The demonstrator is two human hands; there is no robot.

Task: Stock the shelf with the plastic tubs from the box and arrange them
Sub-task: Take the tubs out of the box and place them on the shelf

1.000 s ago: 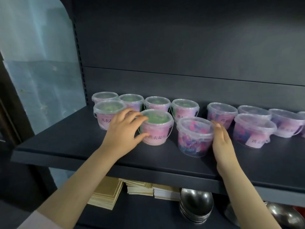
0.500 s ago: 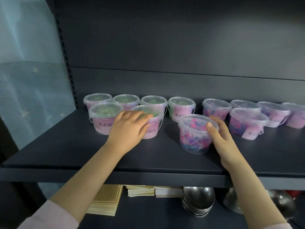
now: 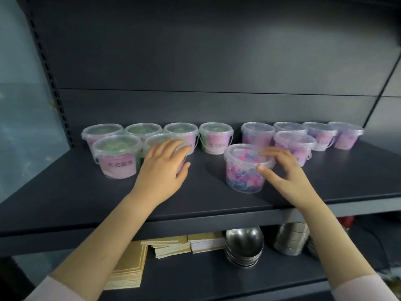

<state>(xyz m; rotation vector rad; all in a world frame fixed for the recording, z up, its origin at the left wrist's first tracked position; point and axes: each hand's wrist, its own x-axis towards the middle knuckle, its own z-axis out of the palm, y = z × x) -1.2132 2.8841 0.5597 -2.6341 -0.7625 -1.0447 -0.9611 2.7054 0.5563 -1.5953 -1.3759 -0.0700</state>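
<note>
Several clear plastic tubs with lids stand on the dark shelf (image 3: pixel 65 198). Green-filled tubs sit at the left, pink and blue ones at the right. My left hand (image 3: pixel 161 170) grips a green-filled tub (image 3: pixel 152 141) in the front row, beside another front tub (image 3: pixel 117 157). My right hand (image 3: pixel 282 170) holds the right side of a pink and blue tub (image 3: pixel 243 170), thumb on its wall and fingers over the lid rim. This tub stands nearer the shelf's front than the others. The box is out of view.
On the lower shelf lie stacks of tan paper (image 3: pixel 130 268), a pile of steel bowls (image 3: pixel 244 244) and more steel ware (image 3: pixel 291 238). The shelf's back panel rises behind the tubs. A perforated upright (image 3: pixel 52 83) bounds the left.
My left hand has pushed the green tub back next to its front-row neighbour. My right hand went from touching the pink and blue tub's side to holding it at the rim.
</note>
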